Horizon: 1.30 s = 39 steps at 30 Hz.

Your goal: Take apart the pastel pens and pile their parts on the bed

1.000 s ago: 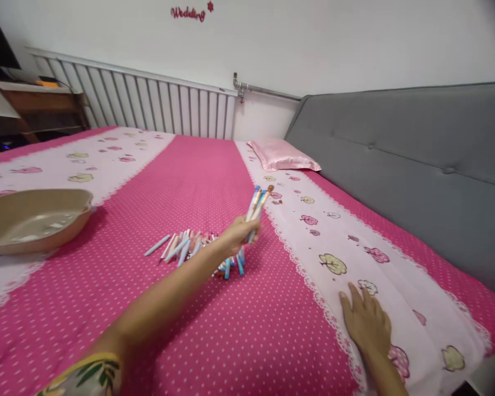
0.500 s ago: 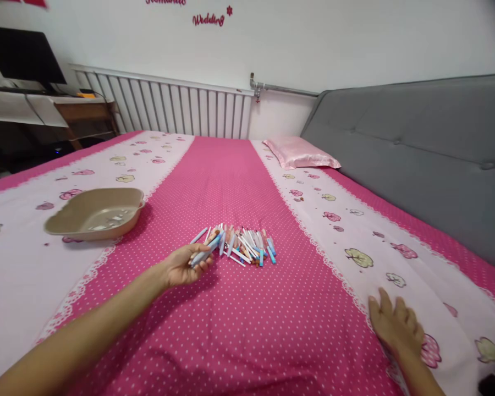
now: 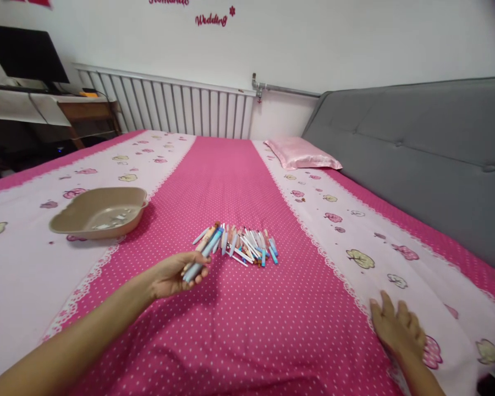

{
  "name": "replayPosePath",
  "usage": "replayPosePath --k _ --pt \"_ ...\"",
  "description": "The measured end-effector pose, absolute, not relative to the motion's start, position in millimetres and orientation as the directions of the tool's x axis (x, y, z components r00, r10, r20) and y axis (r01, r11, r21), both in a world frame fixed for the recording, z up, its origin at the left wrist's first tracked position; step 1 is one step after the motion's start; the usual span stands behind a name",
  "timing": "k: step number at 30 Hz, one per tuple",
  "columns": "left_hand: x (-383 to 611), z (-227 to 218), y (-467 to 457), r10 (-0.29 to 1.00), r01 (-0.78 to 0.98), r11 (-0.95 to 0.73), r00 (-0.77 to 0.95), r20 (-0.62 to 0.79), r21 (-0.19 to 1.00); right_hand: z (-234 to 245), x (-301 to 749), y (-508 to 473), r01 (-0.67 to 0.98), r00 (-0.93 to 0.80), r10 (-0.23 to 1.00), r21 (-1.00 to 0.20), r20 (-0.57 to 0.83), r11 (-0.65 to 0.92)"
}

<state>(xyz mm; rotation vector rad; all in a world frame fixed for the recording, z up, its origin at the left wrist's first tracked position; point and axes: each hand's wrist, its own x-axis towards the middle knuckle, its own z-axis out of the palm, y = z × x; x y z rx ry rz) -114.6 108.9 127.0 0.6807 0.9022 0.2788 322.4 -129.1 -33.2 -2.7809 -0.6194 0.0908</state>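
Several pens are gripped in my left hand, one with a light blue and grey body, another tan with a brown end. Just to the right of that hand, a loose pile of pens and thin white sticks lies on the pink dotted bedsheet. My right hand rests palm down on the pale floral band of the sheet with its fingers spread, holding nothing. A beige plastic basin stands to the left, with some small whitish pieces at its bottom.
A pink pillow lies at the far right, by the grey padded headboard. Behind the bed is a white radiator with a pipe. At the far left, a monitor stands on a desk.
My left hand has drawn back slightly, toward me and to the left, with the pens, which now show more clearly apart from the pile. My right hand stays in place.
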Motion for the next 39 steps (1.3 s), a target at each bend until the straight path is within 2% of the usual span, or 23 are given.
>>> replayPosePath --k 2,4,6,7,9,10,12,15,19,21,29,33,39 --pt "-107 122 100 0.531 0.096 0.711 0.576 -0.621 0.697 -23 324 -121 0.343 0.926 0.375 -0.321 -0.040 -0.883" --pt "-98 116 95 0.517 0.141 0.666 0.622 -0.589 0.733 -2 316 -103 0.232 0.952 0.290 -0.385 -0.101 -0.893" --pt "-88 108 94 0.490 0.187 0.612 0.673 -0.554 0.768 27 295 -76 0.212 0.931 0.336 -0.536 -0.144 -0.817" --pt "-83 105 95 0.480 0.213 0.584 0.687 -0.546 0.783 43 279 -61 0.248 0.909 0.402 -0.633 -0.109 -0.733" --pt "-75 98 98 0.473 0.263 0.524 0.701 -0.533 0.810 71 240 -27 0.312 0.781 0.619 -0.807 -0.082 -0.501" --pt "-72 95 101 0.470 0.280 0.494 0.710 -0.524 0.823 83 218 -10 0.283 0.672 0.731 -0.870 -0.120 -0.403" --pt "-67 90 105 0.461 0.294 0.442 0.736 -0.496 0.847 98 176 21 0.152 0.494 0.852 -0.947 -0.175 -0.282" --pt "-65 82 110 0.428 0.285 0.400 0.782 -0.453 0.871 100 128 59 0.037 0.382 0.896 -0.965 -0.228 -0.261" --pt "-71 66 119 0.375 0.255 0.415 0.826 -0.420 0.873 79 101 89 0.216 0.393 0.920 -0.970 -0.019 -0.112" --pt "-76 59 124 0.368 0.245 0.438 0.829 -0.421 0.865 69 96 100 0.272 0.400 0.916 -0.959 0.038 -0.079" --pt "-84 50 140 0.454 0.145 0.517 0.789 -0.414 0.843 56 87 146 0.047 0.347 0.930 -0.988 -0.123 -0.148" --pt "-85 44 146 0.493 0.110 0.557 0.754 -0.435 0.823 55 83 160 -0.003 0.346 0.917 -0.978 -0.199 -0.211" --pt "-88 38 147 0.410 0.164 0.589 0.783 -0.467 0.792 57 94 167 -0.053 0.411 0.886 -0.976 -0.215 -0.212"
